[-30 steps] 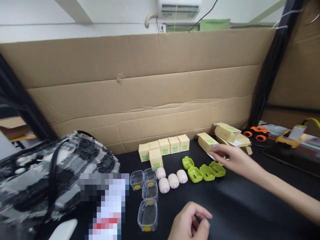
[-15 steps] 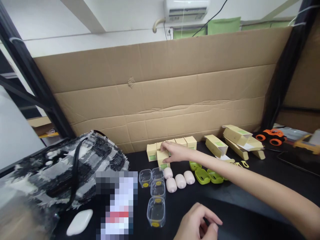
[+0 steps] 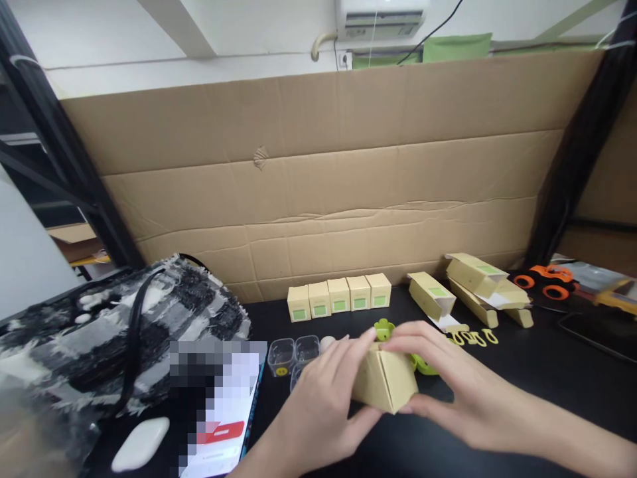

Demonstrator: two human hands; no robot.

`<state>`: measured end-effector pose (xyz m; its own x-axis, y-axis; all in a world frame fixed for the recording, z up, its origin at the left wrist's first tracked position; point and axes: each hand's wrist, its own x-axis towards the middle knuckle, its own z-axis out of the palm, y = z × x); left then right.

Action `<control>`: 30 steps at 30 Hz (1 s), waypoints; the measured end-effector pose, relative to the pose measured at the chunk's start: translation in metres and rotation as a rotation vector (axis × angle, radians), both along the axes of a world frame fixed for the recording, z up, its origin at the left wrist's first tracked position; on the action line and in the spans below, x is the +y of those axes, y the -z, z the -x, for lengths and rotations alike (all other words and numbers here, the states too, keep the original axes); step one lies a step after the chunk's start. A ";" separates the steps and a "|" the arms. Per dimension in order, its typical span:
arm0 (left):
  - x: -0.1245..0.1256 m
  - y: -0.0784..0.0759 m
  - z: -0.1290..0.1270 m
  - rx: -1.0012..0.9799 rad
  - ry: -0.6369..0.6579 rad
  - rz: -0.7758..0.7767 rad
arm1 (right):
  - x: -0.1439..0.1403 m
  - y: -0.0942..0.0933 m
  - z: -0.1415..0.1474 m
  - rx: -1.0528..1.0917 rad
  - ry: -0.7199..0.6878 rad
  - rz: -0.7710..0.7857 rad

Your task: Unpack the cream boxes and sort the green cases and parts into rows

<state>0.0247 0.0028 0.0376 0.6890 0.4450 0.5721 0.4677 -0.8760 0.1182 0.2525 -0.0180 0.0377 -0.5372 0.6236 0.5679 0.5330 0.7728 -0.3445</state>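
While my left hand (image 3: 326,392) and my right hand (image 3: 465,392) hold the carton (image 3: 385,382) between them, the fingers of both lie on its top and sides and the thumbs press lower down, so it is pinched from the two sides. The carton is tilted, with one corner toward me, over the black table (image 3: 557,365); whether it touches there, I cannot tell. Also I cannot tell if a flap is already lifted, because my fingers cover some edges.

Just beyond the carton a green cup (image 3: 384,328) shows, and to its right another green piece (image 3: 424,365), partly hidden. To the left of the carton one pale rounded case (image 3: 327,342) appears, and further left are the clear boxes (image 3: 281,355). These pieces lie grouped by kind, which I judge to be the part already done. To the right of the carton, further off, are the yellow-green loops (image 3: 486,337) and long cartons (image 3: 428,292) with open ends, seemingly emptied. Behind the carton, five closed cartons (image 3: 339,295) stand side by side. No hand touches them, so I judge that these, and the one I hold, are what is left.
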 end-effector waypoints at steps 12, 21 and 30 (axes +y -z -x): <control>0.011 0.009 0.002 -0.022 -0.058 -0.134 | -0.014 -0.002 -0.001 -0.180 -0.093 -0.406; -0.002 0.004 -0.015 0.146 -0.049 -0.671 | 0.010 0.026 0.001 -0.310 0.135 -0.606; 0.014 0.008 -0.001 -0.045 -0.109 -0.334 | 0.010 0.017 0.002 0.598 0.183 0.279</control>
<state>0.0257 0.0171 0.0299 0.6187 0.2981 0.7269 0.5614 -0.8150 -0.1437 0.2508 -0.0078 0.0203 -0.0535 0.8407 0.5389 0.3026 0.5279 -0.7936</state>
